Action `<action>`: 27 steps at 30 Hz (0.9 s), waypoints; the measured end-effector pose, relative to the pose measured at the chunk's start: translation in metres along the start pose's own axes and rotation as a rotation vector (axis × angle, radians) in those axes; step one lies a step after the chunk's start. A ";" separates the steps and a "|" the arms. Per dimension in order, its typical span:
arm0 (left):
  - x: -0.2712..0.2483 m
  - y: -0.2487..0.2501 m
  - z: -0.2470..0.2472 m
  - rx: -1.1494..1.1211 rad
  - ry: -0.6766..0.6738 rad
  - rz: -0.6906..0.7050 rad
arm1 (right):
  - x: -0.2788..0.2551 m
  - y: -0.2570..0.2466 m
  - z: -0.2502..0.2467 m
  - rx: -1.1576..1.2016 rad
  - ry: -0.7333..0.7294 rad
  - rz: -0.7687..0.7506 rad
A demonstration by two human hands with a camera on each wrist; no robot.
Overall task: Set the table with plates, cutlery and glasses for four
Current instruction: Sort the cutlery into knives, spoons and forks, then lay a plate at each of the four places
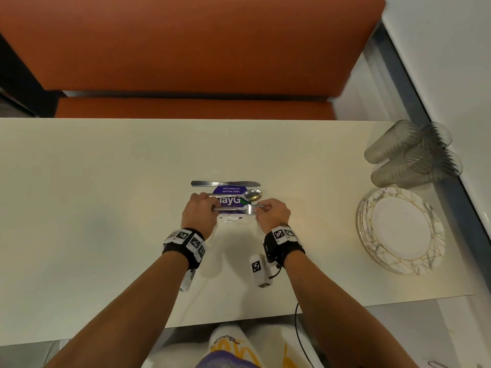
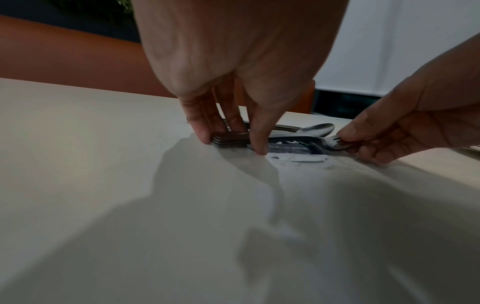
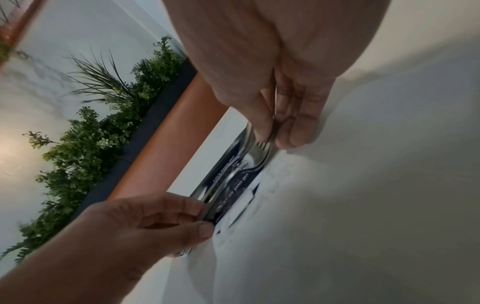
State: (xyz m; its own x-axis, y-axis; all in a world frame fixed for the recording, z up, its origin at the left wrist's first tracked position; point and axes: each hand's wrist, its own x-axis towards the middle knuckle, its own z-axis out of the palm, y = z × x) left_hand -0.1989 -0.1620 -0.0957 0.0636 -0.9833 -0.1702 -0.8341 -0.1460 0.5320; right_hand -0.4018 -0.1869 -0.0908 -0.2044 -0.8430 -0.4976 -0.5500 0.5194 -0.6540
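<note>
A stack of forks (image 1: 233, 208) lies crosswise over a purple round sticker (image 1: 230, 191) in the middle of the white table (image 1: 106, 181). My left hand (image 1: 200, 211) pinches the fork handles (image 2: 230, 140) between thumb and fingers. My right hand (image 1: 268, 212) pinches the tines end (image 2: 335, 142) of the forks (image 3: 259, 162). Just beyond them lie a spoon (image 1: 247, 194) and, farther still, a knife (image 1: 225, 183). Stacked marbled plates (image 1: 401, 229) and several ribbed glasses (image 1: 414, 155) stand at the right end of the table.
An orange bench (image 1: 186, 49) runs along the table's far side. A grey wall ledge (image 1: 425, 115) borders the right end by the glasses. Green plants (image 3: 91, 133) line the wall behind the bench. A black cable (image 1: 299, 330) hangs off the table's near edge.
</note>
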 end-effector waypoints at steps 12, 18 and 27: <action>0.003 -0.001 0.003 -0.008 0.001 0.026 | 0.006 -0.005 -0.007 -0.038 0.071 -0.025; 0.004 0.002 0.002 0.072 -0.037 0.020 | 0.006 -0.004 -0.007 -0.077 0.057 -0.042; -0.004 0.022 -0.008 0.055 0.001 0.097 | -0.010 0.014 -0.030 -0.015 0.144 -0.055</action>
State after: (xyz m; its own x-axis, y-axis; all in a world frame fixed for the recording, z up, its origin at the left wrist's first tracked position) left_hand -0.2135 -0.1622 -0.0770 -0.0187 -0.9927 -0.1194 -0.8653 -0.0437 0.4993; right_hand -0.4319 -0.1760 -0.0778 -0.2877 -0.8818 -0.3736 -0.5754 0.4710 -0.6686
